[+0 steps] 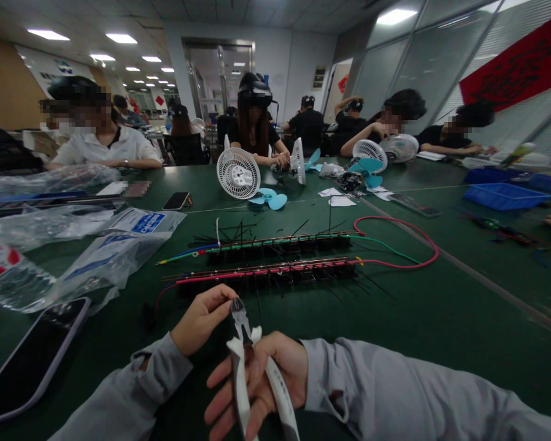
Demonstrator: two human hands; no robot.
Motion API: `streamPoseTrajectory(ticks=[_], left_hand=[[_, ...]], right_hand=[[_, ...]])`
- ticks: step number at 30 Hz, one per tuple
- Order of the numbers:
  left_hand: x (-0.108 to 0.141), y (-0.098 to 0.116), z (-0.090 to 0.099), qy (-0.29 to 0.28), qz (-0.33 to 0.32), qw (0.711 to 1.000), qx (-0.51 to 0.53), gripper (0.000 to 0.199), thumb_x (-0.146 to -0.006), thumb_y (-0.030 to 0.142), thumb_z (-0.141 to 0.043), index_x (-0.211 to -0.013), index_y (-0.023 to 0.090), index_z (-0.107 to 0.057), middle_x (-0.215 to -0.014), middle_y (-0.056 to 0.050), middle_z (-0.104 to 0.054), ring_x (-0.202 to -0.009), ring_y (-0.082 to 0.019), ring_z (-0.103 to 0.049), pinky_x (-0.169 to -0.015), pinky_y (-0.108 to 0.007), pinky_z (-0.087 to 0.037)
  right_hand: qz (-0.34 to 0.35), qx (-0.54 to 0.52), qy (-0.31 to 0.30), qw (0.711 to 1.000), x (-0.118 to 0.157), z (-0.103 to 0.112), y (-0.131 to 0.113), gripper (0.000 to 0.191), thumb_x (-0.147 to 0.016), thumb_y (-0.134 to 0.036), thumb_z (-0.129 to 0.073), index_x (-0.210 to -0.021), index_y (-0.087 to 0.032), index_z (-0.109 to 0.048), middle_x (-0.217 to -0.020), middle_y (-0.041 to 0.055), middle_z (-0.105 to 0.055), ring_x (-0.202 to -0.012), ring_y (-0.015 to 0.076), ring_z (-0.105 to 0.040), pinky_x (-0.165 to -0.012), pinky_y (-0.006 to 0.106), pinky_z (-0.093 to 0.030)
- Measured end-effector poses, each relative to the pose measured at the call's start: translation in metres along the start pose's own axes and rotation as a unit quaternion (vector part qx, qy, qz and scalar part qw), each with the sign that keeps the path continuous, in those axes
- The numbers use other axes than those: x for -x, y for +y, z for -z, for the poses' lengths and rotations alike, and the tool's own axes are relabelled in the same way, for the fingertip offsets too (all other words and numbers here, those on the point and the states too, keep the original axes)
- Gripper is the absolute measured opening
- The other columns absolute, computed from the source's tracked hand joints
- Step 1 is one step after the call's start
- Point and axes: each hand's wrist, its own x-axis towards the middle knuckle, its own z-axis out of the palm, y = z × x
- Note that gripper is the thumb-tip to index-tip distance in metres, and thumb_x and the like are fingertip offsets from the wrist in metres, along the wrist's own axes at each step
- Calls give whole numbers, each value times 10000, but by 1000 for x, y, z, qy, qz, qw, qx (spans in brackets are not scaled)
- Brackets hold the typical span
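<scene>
- The right hand (261, 380) grips white-handled wire cutters (252, 367) near the tabletop (441, 318) front edge, fingers wrapped around the handles.
- The left hand (202, 318) pinches the cutter tip.
- Two wired strips (275, 260) lie just beyond; open tabletop lies to the right.
</scene>
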Motion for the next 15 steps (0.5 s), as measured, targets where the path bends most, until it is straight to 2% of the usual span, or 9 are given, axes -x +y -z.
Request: streamPoseTrajectory(ticks=[6, 12, 15], left_hand=[[1, 2, -1, -12, 7, 1000, 7, 228, -815, 357, -617, -826, 131, -592, -760, -35, -598, -691, -143, -545, -645, -244, -446], [0, 3, -1, -25, -2, 1000, 3, 229, -823, 361, -607, -820, 132, -598, -763, -43, -613, -715, -155, -562, -675, -261, -457], [0, 4, -1, -23, -3, 1000, 0, 237, -821, 367, -608, -807, 131, -603, -761, -49, -615, -723, -162, -565, -684, -270, -459]], right_hand=[[-8, 9, -9, 1000, -2, 4, -1, 581, -573, -198, -432, -1132, -61, -513, -1030, 175, -616, -956, 293, -618, -653, 319, -512], [-5, 17, -6, 1000, -3, 10, -1, 464, -617, -221, -403, -1005, -12, -549, -742, 136, -614, -709, 236, -644, -440, 253, -470], [7, 17, 16, 1000, -2, 10, 0, 364, -645, -220, -384, -913, -35, -546, -666, 115, -572, -671, 222, -627, -394, 224, -425]])
